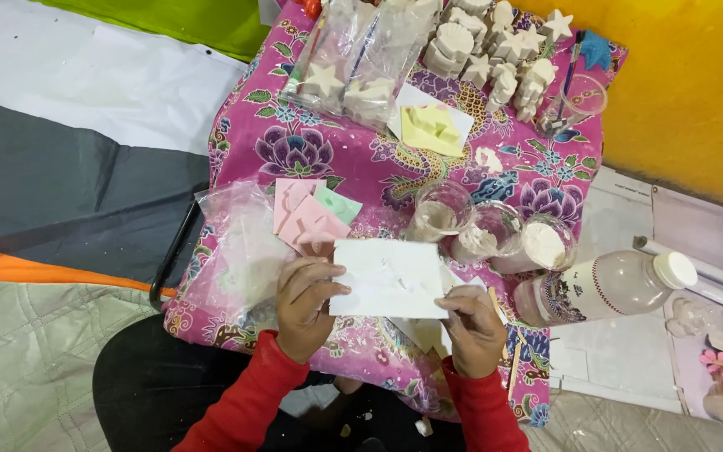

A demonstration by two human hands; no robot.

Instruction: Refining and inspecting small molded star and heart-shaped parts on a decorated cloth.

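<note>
Head view: two red-sleeved arms reach in from the near edge of a floral-clothed table (294, 146). Left hand (305, 301) and right hand (472, 328) each curl their fingers around opposite ends of a white mould sheet (391, 279), held flat above the near edge. Beyond stand three clear cups (495, 234), possibly holding white powder. White plaster figures (495, 42) crowd the far edge.
</note>
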